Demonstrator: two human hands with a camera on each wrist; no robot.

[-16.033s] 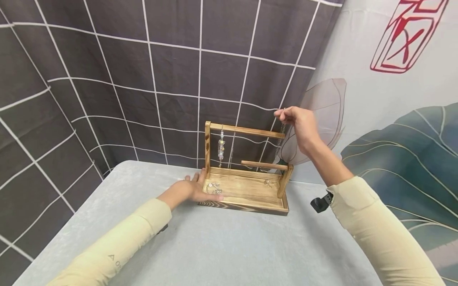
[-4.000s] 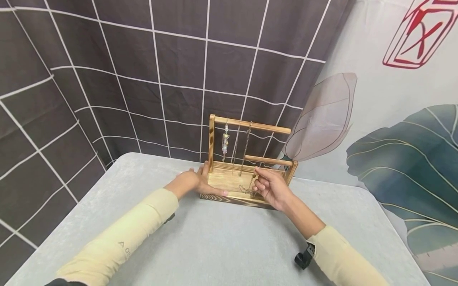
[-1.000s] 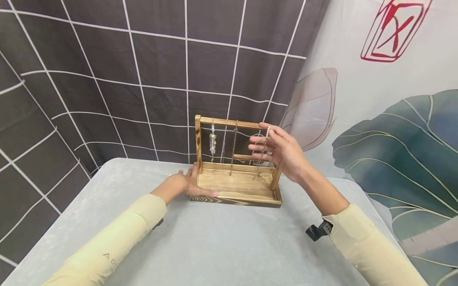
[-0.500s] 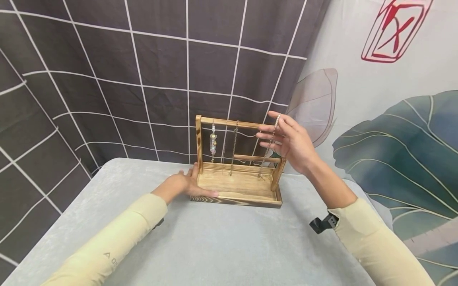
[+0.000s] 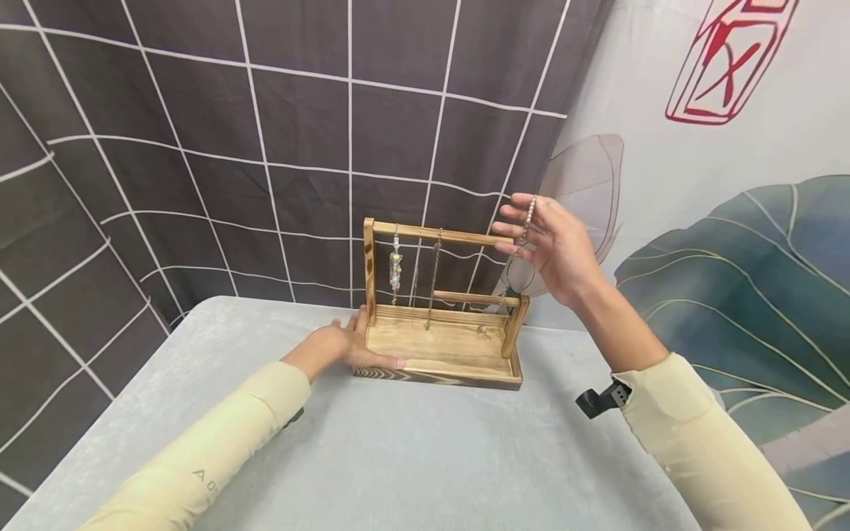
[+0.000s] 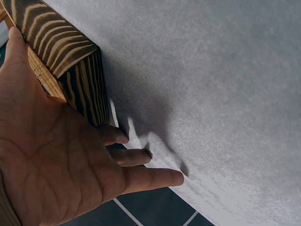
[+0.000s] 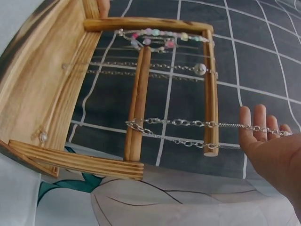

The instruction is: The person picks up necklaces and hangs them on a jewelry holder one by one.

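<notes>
One chain (image 5: 530,214) pinched in the right hand (image 5: 563,247) near the upper bar (image 5: 458,236); left hand (image 5: 337,345), fingers straight, against the stand (image 5: 451,377). Best spread that loop wide so nothing snags!

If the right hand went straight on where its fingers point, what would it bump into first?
Probably the dark grid curtain. The right hand seems to point past the upper bar, with a gap showing in the right-wrist view. Depth is unclear, so its lowest fingers might brush that bar first.
</notes>
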